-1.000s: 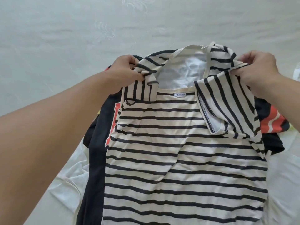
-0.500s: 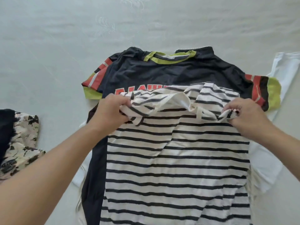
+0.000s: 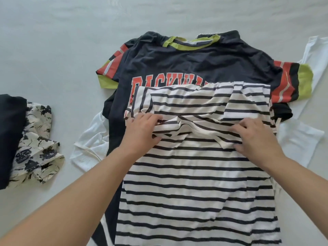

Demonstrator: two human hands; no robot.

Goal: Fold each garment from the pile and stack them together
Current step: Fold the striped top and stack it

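A cream shirt with black stripes (image 3: 195, 185) lies flat on top of the pile, its upper part folded over toward me with the sleeves tucked in. My left hand (image 3: 142, 134) pinches the folded edge on the left, thumb under the cloth. On the right, my right hand (image 3: 257, 141) pinches the same fold near the collar. Under the striped shirt lies a dark jersey (image 3: 177, 63) with orange letters, a lime collar and orange-lime sleeves. A white garment (image 3: 92, 146) sticks out from beneath both.
At the left edge a cream floral garment (image 3: 37, 150) lies bunched beside a dark cloth (image 3: 8, 132). Everything rests on a pale quilted sheet (image 3: 53, 41), which stretches bare to the far side and the left.
Both hands brought the striped shirt's collar and shoulders down from the raised position and toward me, laying the top part over the body. The jersey behind came into view.
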